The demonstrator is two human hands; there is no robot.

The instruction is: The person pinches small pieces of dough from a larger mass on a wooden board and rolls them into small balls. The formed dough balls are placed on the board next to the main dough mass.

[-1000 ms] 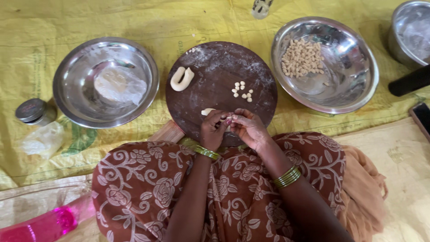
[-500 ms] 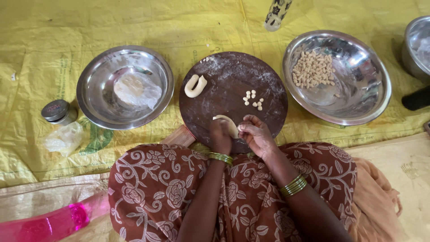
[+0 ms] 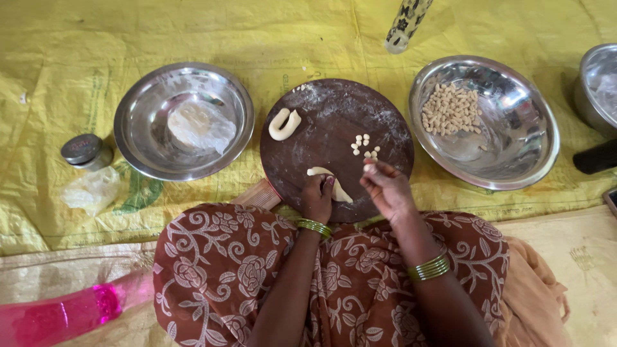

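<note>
A bowl point(image 3: 184, 121) lies left of the board point(image 3: 336, 138), another bowl point(image 3: 483, 121) right.

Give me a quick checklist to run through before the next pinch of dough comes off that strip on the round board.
1. Dough strip pinned by the left hand: ok.
2. Right hand free of the last bit: cannot tell, fingertips closed over the small dough pieces.
3. Bare space on the round board for more pieces: ok.
4. Second dough strip within reach on the board: ok.
5. Right steel bowl of finished pieces close by: ok.
</note>
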